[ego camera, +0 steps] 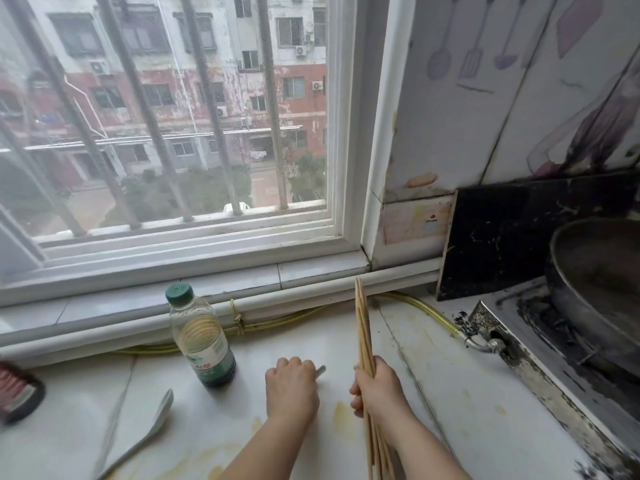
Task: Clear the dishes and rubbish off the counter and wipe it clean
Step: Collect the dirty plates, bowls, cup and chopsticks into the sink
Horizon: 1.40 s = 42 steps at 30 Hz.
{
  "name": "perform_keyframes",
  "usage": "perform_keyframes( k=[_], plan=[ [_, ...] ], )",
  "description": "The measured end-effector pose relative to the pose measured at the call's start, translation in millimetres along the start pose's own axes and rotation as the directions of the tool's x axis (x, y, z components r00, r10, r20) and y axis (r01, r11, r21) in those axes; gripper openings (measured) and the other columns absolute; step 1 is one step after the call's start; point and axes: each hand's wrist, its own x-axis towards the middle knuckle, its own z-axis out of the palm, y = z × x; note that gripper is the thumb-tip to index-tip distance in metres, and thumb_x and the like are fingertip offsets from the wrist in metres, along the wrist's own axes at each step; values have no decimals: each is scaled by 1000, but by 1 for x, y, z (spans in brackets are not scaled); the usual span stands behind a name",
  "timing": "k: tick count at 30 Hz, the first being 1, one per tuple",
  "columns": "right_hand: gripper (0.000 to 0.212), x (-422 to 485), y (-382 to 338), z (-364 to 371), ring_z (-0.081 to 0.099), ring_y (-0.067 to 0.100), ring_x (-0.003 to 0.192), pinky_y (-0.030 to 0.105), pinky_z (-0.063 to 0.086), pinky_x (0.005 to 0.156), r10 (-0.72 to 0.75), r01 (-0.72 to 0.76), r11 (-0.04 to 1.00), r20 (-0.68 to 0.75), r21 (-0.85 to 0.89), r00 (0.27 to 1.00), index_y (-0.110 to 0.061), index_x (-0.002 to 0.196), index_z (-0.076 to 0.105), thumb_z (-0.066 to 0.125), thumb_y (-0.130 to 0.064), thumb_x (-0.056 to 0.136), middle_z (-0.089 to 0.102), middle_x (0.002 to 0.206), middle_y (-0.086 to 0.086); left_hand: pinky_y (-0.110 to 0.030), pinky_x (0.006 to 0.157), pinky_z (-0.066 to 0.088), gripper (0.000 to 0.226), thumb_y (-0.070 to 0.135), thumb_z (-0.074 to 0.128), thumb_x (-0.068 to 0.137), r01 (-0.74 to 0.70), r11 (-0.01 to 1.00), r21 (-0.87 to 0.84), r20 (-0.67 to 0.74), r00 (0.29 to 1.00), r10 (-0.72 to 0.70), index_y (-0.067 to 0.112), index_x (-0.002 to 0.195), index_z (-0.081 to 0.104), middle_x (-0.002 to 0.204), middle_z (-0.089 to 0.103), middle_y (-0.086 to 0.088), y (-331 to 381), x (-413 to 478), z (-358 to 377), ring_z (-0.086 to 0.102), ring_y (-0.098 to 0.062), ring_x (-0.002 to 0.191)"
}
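Note:
My right hand [377, 393] grips a bundle of several thin wooden skewers [363, 327], held almost upright above the white counter [450, 393]. My left hand [292, 388] is curled, knuckles up, on the counter just left of it, with a small grey piece [321, 370] sticking out from its fingers. A clear bottle with a green cap and green label [201, 337] stands to the left of my left hand. A white ceramic spoon [152, 431] lies on the counter near the front left. Yellowish stains [341, 412] mark the counter between my hands.
A dark red and black object [17, 393] sits at the left edge. A yellow gas hose [415, 304] runs along the window sill to the stove [519, 344] on the right, where a dark pan [595, 271] rests. The barred window fills the back.

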Motion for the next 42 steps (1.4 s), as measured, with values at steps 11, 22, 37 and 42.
perform_keyframes(
  k=[11, 22, 37, 42],
  plan=[
    [15, -35, -41, 67, 59, 11, 57, 19, 48, 51, -314, 382, 891, -273, 245, 909, -21, 84, 49, 53, -32, 95, 56, 63, 0, -34, 63, 37, 11, 24, 29, 98, 196, 885, -422, -56, 969, -241, 24, 90, 36, 92, 63, -6, -70, -43, -12, 59, -33, 84],
    [17, -81, -12, 167, 64, 15, 65, 36, 49, 59, -351, 400, 912, -331, 92, 876, -23, 84, 45, 59, -25, 92, 63, 66, -1, -34, 65, 40, 40, 48, 28, 99, 277, 827, -490, -153, 906, -394, 22, 85, 54, 85, 63, 1, -203, -86, -32, 59, -24, 87],
    [15, -107, -3, 212, 66, 12, 66, 32, 46, 64, -320, 381, 924, -453, 46, 832, -22, 82, 48, 58, -25, 92, 62, 60, -3, -42, 78, 58, 9, 13, 59, 88, 325, 74, -943, 235, 805, -545, 8, 80, 59, 62, 68, -12, -252, -75, -44, 67, -27, 61],
    [17, -120, 0, 219, 62, 3, 59, 29, 44, 59, -326, 372, 928, -464, 8, 824, -23, 79, 47, 58, -25, 92, 60, 56, -1, -34, 74, 52, 10, 9, 52, 87, 397, 422, -815, 185, 869, -459, 15, 89, 59, 88, 67, -4, -264, -81, -37, 61, -19, 76]
  ],
)
